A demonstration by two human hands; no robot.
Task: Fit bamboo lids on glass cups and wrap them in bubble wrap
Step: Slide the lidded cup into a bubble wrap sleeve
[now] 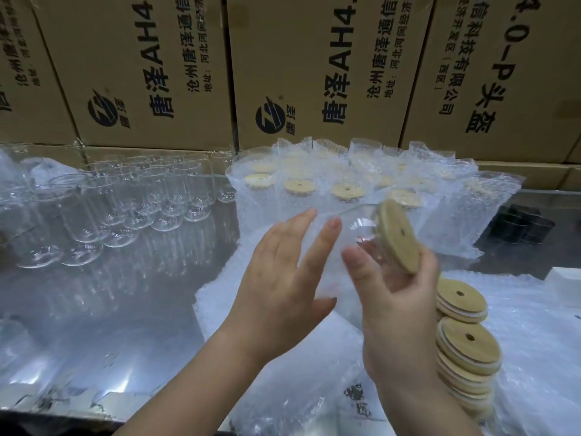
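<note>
Above the bubble wrap sheet (220, 297), the right hand (399, 309) grips a tilted glass cup (355, 228) with its bamboo lid (399, 236) fitted. The left hand (279, 278) lies spread beside the cup. Stacked lids (465, 344) crowd the right edge, and bare steel table (125, 309) lies to the left.

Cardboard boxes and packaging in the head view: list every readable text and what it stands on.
"唐泽AH4." – centre cardboard box and box left of it, printed sideways.
"沧州唐泽通信" – same two boxes, cut off above.
"地址:河北河间经济" – same two boxes, cut off above.
"4.0-P头盔" – right box.
"信科技有限公司" – right box.
Black print on the bubble-wrap bag: too blurred to read.
</note>
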